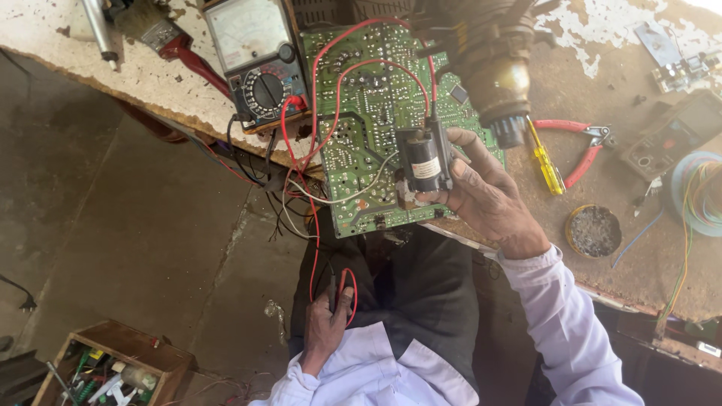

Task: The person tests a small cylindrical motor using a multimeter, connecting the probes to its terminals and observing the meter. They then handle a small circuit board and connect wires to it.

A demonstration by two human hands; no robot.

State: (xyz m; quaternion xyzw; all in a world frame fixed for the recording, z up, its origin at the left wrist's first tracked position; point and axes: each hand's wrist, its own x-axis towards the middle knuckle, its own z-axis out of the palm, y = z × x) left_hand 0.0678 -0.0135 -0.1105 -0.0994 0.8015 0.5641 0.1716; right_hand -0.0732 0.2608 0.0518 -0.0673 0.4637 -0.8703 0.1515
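Observation:
My right hand point(489, 199) grips a black boxy transformer-like component point(423, 159) with a white label, holding it over a green circuit board point(361, 113) that lies solder side up on the bench edge. Red wires point(338, 71) run from the component across the board. My left hand point(327, 319) rests low on my lap, closed around red and black meter probe leads point(347, 289). These leads run up to an analogue multimeter point(256, 64) standing left of the board.
On the worn bench point(624, 263) lie a yellow screwdriver point(547, 167), red-handled pliers point(583, 154), a round tin point(593, 231), a coil of coloured wire point(703, 192) and a brush point(169, 41). A bulky dark part point(492, 68) hangs above. A wooden box of parts point(113, 368) sits on the floor.

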